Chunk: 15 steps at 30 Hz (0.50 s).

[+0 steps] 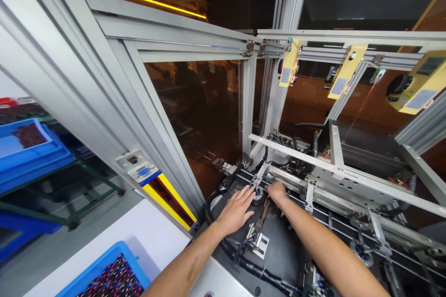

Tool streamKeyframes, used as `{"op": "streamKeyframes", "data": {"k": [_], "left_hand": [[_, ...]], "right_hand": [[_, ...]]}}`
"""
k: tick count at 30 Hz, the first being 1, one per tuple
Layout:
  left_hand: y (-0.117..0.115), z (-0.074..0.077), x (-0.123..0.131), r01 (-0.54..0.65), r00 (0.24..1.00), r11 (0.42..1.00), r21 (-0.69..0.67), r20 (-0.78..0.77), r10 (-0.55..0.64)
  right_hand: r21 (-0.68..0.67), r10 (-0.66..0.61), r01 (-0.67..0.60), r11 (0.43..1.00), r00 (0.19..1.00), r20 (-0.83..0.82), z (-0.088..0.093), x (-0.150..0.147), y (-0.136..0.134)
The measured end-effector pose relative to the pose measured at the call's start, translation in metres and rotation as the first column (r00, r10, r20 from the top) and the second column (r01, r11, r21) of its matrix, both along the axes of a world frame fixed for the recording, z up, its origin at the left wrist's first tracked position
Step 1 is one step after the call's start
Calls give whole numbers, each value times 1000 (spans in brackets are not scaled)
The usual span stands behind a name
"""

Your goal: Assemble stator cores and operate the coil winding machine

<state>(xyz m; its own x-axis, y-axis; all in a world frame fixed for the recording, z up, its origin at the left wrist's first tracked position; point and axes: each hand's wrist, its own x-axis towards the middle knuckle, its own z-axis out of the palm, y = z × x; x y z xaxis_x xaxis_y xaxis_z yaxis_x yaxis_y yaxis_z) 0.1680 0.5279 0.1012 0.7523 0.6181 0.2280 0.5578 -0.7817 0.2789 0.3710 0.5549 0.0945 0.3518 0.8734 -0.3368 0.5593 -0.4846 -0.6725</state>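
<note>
My left hand lies palm down with its fingers stretched out, the fingertips at the edge of a round metal fixture on the machine's black bed. On the fixture's other side is my right hand, its fingers curled in beside the metal rods. What those fingers hold, if anything, is hidden. A small metal bracket with a black cable stands on the bed nearer to me, between my forearms. A second round fixture sits farther right, beyond my right forearm.
A blue bin of small dark rings stands at lower left on a white surface. A yellow light-curtain bar and aluminium frame posts border the opening. Yellow units hang above the long metal rail.
</note>
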Motion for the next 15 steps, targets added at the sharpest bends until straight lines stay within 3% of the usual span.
{"op": "streamKeyframes", "data": {"k": [9, 12, 15], "left_hand": [[2, -8, 12, -9, 991, 999, -38, -133, 4], [1, -6, 13, -17, 986, 999, -33, -163, 11], [1, -4, 12, -24, 982, 999, -33, -186, 18]], "right_hand": [[-61, 53, -60, 996, 992, -119, 9, -14, -3], [-5, 101, -102, 995, 992, -73, 28, -20, -8], [123, 189, -187, 975, 982, -8, 63, -19, -39]]}}
